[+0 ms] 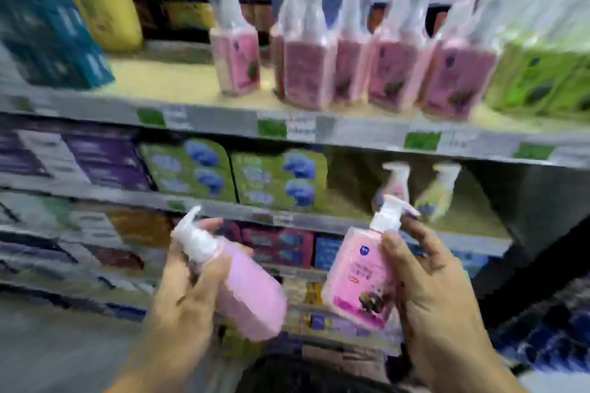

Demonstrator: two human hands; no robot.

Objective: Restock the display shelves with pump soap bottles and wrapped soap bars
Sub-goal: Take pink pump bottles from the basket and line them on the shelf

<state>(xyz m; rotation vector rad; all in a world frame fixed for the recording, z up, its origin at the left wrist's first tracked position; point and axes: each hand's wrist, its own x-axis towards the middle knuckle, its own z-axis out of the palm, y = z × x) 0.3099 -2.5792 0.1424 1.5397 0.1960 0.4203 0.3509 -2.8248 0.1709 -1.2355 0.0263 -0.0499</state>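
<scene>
Gripping a pink plastic pump soap bottle in each hand before grey metal display shelves (220,123).
The left hand (188,293) wraps its fingers round the tilted bottle (249,293); the right hand (440,290) clasps the upright labelled bottle (357,281), both below the shelved pink bottles (319,73).

I see bright, even light, but motion blur smears nearly everything. The far bottles (306,73) on the top shelf (159,80) streak. Blocky artefacts break up the left side. The right bottle (360,281) is sharpest; the left bottle (245,290) is soft. Shelf lines bow at the edges; the lower right is dark.
</scene>
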